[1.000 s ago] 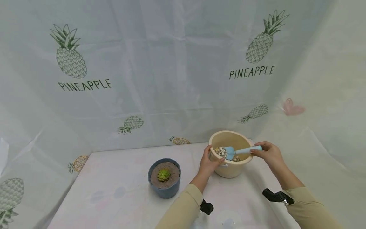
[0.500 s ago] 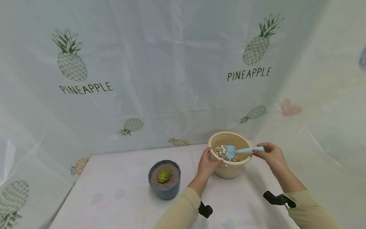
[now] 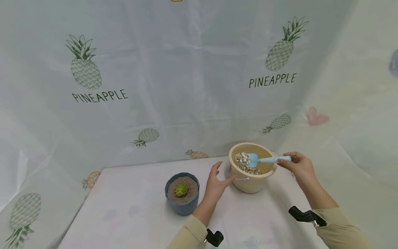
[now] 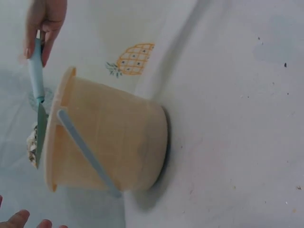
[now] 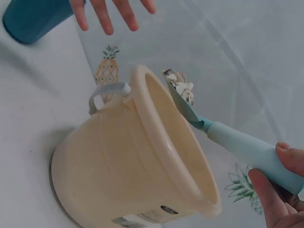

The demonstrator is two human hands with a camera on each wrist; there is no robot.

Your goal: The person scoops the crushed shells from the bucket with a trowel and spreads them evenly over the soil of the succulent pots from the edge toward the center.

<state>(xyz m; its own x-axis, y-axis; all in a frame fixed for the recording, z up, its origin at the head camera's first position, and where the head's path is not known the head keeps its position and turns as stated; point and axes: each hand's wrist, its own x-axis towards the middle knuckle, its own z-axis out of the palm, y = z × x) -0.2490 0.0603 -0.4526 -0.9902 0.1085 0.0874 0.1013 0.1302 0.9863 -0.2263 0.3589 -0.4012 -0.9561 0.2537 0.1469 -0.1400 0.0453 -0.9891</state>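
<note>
My right hand (image 3: 301,168) grips the handle of a light-blue hand trowel (image 3: 269,159), held level over the mouth of a cream bucket (image 3: 250,186). A heap of small pale and brown pebbles (image 3: 242,158) lies on the trowel's blade; more pebbles (image 3: 250,170) are in the bucket. In the right wrist view the loaded blade (image 5: 183,104) stands just above the bucket's rim. My left hand (image 3: 215,185), fingers spread and holding nothing, is at the bucket's left side, between it and a blue-grey pot (image 3: 182,209) of soil with a green succulent (image 3: 181,190).
The bucket's white handle (image 4: 88,154) hangs down its side. A pale patterned cloth (image 3: 140,186) covers the table, and a pineapple-print curtain (image 3: 192,86) rises behind it. A few small crumbs lie on the cloth near the front.
The left hand has let go of the bucket's rim and moved left. The right hand has raised the loaded trowel out of the bucket's mouth.
</note>
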